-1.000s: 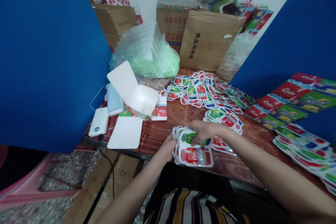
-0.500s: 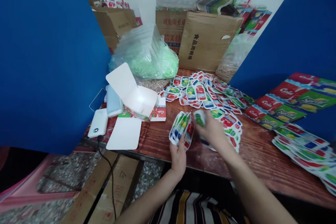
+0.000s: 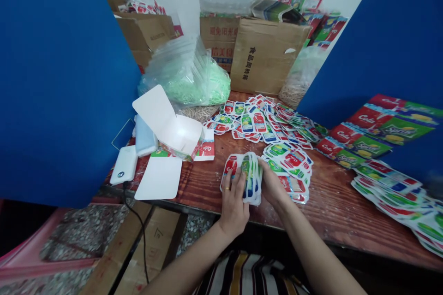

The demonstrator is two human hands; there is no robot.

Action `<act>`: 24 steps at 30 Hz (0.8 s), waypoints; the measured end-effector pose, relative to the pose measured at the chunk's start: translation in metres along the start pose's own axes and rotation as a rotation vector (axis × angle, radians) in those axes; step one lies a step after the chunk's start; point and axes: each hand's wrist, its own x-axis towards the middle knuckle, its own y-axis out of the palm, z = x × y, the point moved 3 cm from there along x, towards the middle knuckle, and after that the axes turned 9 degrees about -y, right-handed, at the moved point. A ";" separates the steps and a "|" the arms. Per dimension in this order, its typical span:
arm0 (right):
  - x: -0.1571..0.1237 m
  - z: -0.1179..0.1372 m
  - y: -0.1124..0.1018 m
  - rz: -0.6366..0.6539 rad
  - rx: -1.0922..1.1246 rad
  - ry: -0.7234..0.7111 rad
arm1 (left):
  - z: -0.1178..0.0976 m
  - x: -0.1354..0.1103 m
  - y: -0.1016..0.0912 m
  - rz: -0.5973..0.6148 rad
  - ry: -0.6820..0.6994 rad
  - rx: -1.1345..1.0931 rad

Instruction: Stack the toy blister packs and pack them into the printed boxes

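Observation:
My left hand (image 3: pixel 233 203) lies on top of a small stack of colourful drink-label cards (image 3: pixel 244 174) near the front edge of the wooden table (image 3: pixel 332 212), fingers curved over it and a ring on one finger. My right hand (image 3: pixel 272 185) presses against the stack's right side, fingers closed on it. More cards of the same kind lie in a fanned heap (image 3: pixel 292 166) just right of my hands. A bigger loose spread of cards (image 3: pixel 266 117) covers the table further back.
An open white carton (image 3: pixel 170 125) with flaps, a white power bank (image 3: pixel 123 171) with a cable and a pale blue device (image 3: pixel 144 134) sit at the left. A bag of green shreds (image 3: pixel 188 76), cardboard boxes (image 3: pixel 266 53) and printed sheets (image 3: pixel 384 147) ring the table. Blue panels stand on both sides.
The stack was held upright and fanned between both hands above the table. Now it lies flat on the table with my left hand on top and my right at its side.

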 end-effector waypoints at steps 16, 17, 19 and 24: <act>-0.025 0.016 -0.009 -0.070 -0.606 -0.537 | -0.044 -0.005 -0.013 0.066 -0.267 -0.431; -0.026 0.017 -0.007 -0.060 -0.692 -0.562 | -0.042 -0.004 -0.010 0.112 -0.343 -0.526; -0.028 0.019 -0.003 -0.017 -0.821 -0.613 | -0.036 -0.001 -0.005 0.206 -0.490 -0.787; -0.032 0.006 0.017 0.117 -1.056 -0.668 | -0.026 0.008 -0.006 0.142 -0.635 -1.236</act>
